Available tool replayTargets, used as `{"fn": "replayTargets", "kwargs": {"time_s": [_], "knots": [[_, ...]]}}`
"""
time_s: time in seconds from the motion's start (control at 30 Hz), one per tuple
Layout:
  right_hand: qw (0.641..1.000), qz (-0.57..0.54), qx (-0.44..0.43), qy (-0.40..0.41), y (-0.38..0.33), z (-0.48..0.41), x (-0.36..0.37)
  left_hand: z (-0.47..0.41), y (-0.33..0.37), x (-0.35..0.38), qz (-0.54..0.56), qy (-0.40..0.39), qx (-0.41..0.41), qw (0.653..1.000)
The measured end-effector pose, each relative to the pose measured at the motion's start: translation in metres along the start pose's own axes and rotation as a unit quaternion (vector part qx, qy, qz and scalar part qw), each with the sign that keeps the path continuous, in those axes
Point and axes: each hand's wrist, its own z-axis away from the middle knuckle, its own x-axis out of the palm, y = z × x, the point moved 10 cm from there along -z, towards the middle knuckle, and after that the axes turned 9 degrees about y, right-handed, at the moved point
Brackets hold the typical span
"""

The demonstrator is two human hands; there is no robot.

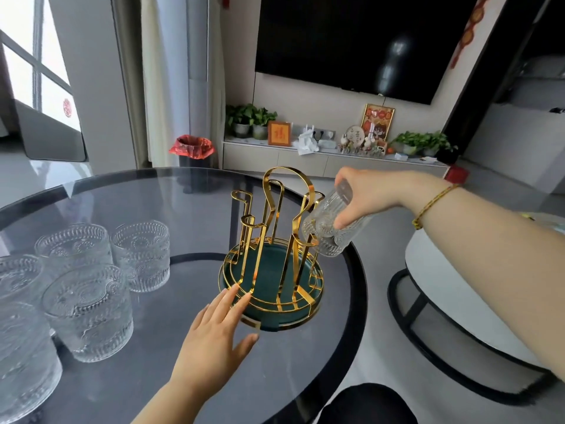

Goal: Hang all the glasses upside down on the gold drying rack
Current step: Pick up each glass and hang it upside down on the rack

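Observation:
The gold drying rack with a round green base stands in the middle of the dark glass table. My right hand grips an embossed clear glass, tilted mouth-down at the right-hand prong of the rack. My left hand rests open on the table, fingertips touching the rack's base rim at its near-left edge. Several matching glasses stand upright at the table's left side.
The table's curved front and right edge runs close to the rack. A white round low table with a black frame stands to the right. Farther back are a red-lined bin and a low cabinet under a wall television.

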Motion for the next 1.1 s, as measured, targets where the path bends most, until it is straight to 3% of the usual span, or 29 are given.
{"fn": "replayTargets", "kwargs": {"time_s": [0.3, 0.83, 1.0, 1.1], "knots": [[0.998, -0.063, -0.002, -0.005, 0.001, -0.006, 0.040, -0.001, -0.003, 0.002, -0.003, 0.002, -0.002, 1.000], [0.999, -0.048, -0.006, 0.007, -0.001, -0.009, 0.052, -0.001, -0.005, 0.004, 0.000, 0.028, 0.009, 1.000], [0.996, -0.074, 0.012, 0.050, 0.002, 0.006, 0.037, -0.002, -0.003, -0.001, 0.019, 0.010, -0.008, 1.000], [0.983, -0.101, 0.042, 0.149, 0.007, 0.028, 0.013, 0.004, 0.000, -0.011, 0.021, 0.019, -0.008, 1.000]]}}
